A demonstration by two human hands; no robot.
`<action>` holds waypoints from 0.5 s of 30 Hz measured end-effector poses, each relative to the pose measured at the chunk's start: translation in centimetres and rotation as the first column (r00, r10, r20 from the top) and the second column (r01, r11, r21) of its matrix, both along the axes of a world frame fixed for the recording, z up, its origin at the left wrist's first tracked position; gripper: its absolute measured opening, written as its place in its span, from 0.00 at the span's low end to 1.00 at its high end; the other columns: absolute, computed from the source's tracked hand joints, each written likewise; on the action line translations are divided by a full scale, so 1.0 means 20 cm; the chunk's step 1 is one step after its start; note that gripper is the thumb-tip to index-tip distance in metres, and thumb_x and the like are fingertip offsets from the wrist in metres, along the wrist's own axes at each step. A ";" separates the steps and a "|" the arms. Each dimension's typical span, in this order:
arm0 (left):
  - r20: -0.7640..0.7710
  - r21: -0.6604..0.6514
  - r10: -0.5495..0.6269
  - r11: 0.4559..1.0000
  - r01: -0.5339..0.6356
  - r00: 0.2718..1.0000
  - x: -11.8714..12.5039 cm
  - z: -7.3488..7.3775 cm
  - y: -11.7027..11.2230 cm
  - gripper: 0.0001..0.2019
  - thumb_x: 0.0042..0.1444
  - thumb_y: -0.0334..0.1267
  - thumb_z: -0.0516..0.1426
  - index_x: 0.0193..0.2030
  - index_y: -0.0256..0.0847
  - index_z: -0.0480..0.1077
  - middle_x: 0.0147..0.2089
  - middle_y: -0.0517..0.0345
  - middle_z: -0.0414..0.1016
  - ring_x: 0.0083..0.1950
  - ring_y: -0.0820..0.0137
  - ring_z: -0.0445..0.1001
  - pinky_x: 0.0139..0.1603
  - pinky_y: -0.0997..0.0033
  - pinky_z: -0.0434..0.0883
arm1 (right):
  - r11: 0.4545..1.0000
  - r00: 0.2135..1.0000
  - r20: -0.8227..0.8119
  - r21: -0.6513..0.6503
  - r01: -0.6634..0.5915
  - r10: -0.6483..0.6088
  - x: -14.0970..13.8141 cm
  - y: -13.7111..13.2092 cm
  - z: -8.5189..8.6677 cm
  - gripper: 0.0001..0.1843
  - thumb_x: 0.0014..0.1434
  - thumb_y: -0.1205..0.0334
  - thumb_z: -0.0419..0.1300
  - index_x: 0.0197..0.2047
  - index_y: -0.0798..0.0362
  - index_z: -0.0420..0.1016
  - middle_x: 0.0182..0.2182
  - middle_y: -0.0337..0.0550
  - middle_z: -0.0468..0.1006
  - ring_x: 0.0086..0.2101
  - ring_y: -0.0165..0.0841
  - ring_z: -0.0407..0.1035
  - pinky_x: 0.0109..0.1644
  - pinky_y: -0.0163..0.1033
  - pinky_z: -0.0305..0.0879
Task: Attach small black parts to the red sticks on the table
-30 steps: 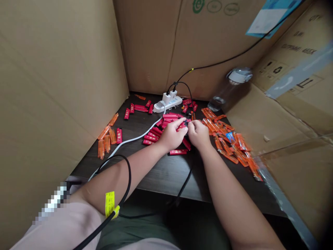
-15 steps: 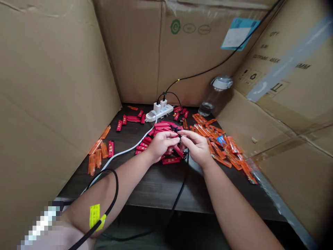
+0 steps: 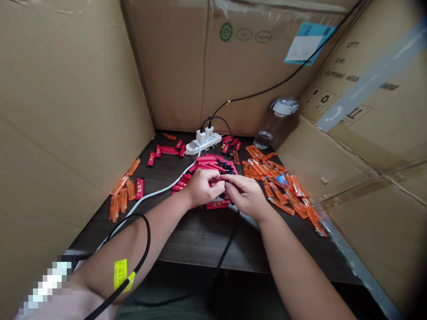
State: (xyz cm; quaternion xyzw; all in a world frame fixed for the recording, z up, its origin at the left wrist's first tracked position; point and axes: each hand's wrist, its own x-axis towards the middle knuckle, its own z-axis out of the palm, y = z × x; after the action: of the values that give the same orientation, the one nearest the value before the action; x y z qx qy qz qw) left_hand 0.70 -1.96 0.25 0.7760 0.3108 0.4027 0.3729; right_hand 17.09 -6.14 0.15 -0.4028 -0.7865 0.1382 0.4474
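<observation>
My left hand (image 3: 204, 187) is closed, with its fingers curled and its thumb pointing right. Meeting it fingertip to fingertip, my right hand (image 3: 246, 195) is closed in a pinch. Between them is a small lighter, almost wholly covered by the fingers. Just behind and beneath both hands lies a heap of red lighters (image 3: 208, 160), some with dark tops. One red lighter (image 3: 217, 205) with gold characters lies flat just below my hands. To the right of my right hand spreads a pile of clear orange lighter bodies (image 3: 258, 168).
A white power strip (image 3: 204, 144) with plugs and cables stands behind the heap. A clear bottle (image 3: 275, 122) leans at the back right. Several orange pieces (image 3: 122, 200) and a red lighter (image 3: 140, 188) lie at left. Cardboard walls (image 3: 173, 66) enclose the dark table (image 3: 187, 240).
Both hands have come slightly lower and closer together, and the fingers now cover more of what they hold. The view has shifted a little; the piles look the same.
</observation>
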 end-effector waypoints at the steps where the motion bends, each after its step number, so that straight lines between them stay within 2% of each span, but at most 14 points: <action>1: -0.058 0.112 0.038 0.993 -0.031 0.998 -0.01 0.00 0.00 0.11 0.47 0.34 0.54 0.17 0.38 0.59 0.16 0.65 0.59 0.20 0.79 0.55 0.22 0.76 0.54 | 0.999 0.999 0.046 0.047 -0.013 0.011 0.00 0.00 0.00 0.13 0.60 0.67 0.53 0.45 0.52 0.75 0.32 0.44 0.80 0.30 0.31 0.74 0.36 0.38 0.72; 3: -0.146 0.270 0.085 0.962 -0.043 0.986 -0.02 0.01 0.00 0.11 0.47 0.34 0.54 0.16 0.39 0.60 0.16 0.64 0.59 0.20 0.78 0.55 0.23 0.75 0.54 | 0.992 0.993 0.114 0.121 -0.035 0.021 0.01 0.01 0.01 0.14 0.60 0.68 0.51 0.46 0.52 0.74 0.34 0.45 0.79 0.32 0.32 0.74 0.38 0.38 0.72; 7: -0.234 0.436 0.191 0.897 -0.073 0.953 -0.02 0.00 0.00 0.11 0.46 0.36 0.54 0.15 0.40 0.62 0.16 0.61 0.64 0.20 0.75 0.60 0.24 0.73 0.56 | 0.976 0.984 0.177 0.208 -0.064 0.027 0.01 0.01 0.01 0.14 0.60 0.69 0.51 0.46 0.53 0.74 0.36 0.48 0.77 0.36 0.33 0.73 0.40 0.39 0.72; 10: -0.262 0.499 0.249 0.862 -0.090 0.932 -0.02 0.00 -0.01 0.11 0.46 0.36 0.53 0.15 0.40 0.63 0.16 0.59 0.66 0.20 0.73 0.62 0.24 0.72 0.56 | 0.963 0.984 0.175 0.258 -0.080 0.035 0.01 0.01 0.00 0.14 0.59 0.69 0.52 0.46 0.52 0.73 0.38 0.49 0.77 0.38 0.34 0.73 0.40 0.39 0.73; 15: -0.246 0.507 0.233 0.858 -0.080 0.941 0.00 0.01 -0.02 0.13 0.48 0.35 0.52 0.15 0.40 0.62 0.16 0.58 0.65 0.19 0.73 0.61 0.25 0.72 0.57 | 0.938 0.981 0.195 0.342 -0.058 -0.010 0.01 0.00 -0.01 0.12 0.58 0.70 0.55 0.45 0.53 0.73 0.36 0.49 0.79 0.36 0.34 0.74 0.41 0.40 0.74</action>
State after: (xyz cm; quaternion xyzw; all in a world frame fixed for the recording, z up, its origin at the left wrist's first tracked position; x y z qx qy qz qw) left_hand 0.65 -2.35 0.37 0.8686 0.3140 0.3754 0.0783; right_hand 17.30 -6.09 -0.08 -0.3196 -0.8431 -0.0363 0.4309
